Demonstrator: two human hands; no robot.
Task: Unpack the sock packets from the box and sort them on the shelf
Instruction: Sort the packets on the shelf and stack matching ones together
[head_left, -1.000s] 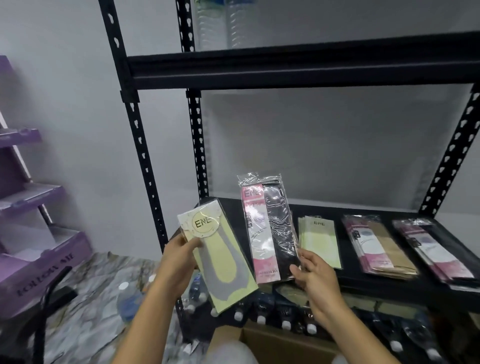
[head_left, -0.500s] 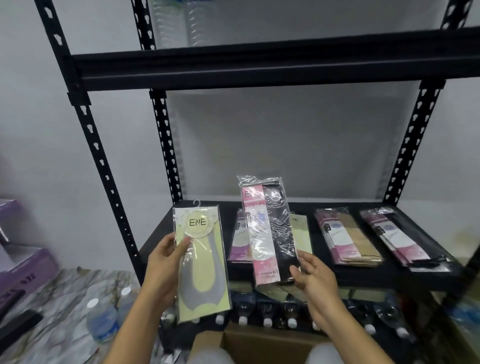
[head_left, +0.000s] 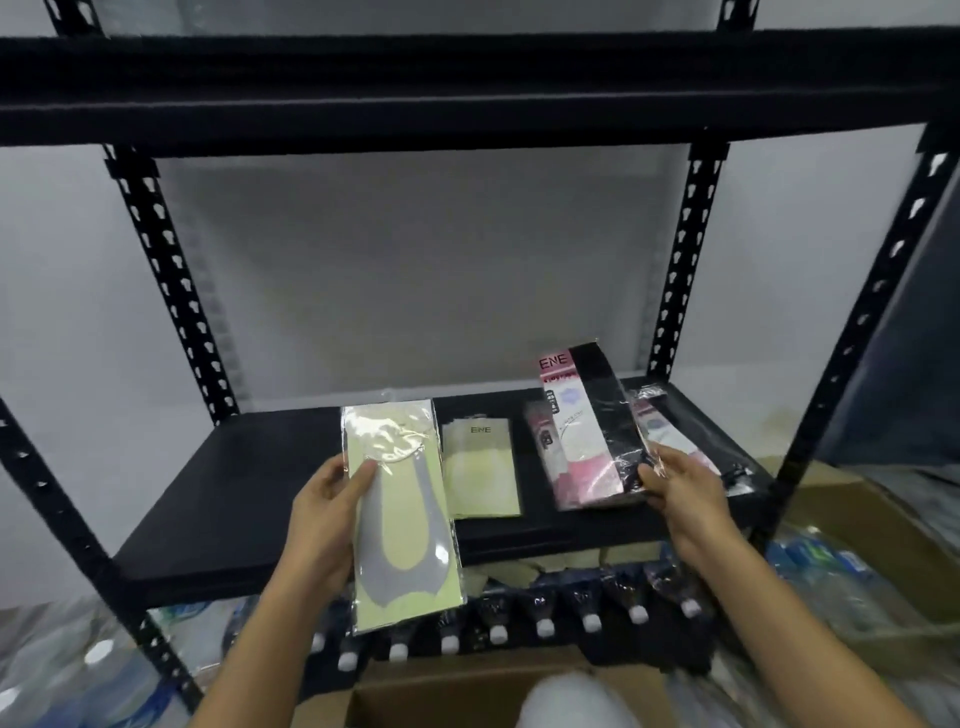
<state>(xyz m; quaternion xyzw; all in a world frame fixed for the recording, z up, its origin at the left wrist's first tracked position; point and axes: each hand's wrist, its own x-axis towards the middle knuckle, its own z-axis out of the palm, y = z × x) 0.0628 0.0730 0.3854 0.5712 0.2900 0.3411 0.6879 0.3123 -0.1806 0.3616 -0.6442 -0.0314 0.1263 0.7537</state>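
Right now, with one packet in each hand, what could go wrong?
1. The right hand pinches the pink and black packet only at its lower edge; the glossy wrap could slip.
2. The left hand holds the yellow packet out past the shelf edge; if dropped, it may fall among the bottles below.

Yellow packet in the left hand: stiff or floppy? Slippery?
Probably fairly stiff: the yellow packet looks flat though the left hand grips only its left edge; a card insert seems likely. Likely slippery: the clear wrap shows glare. Probably light: one hand carries it edgewise.
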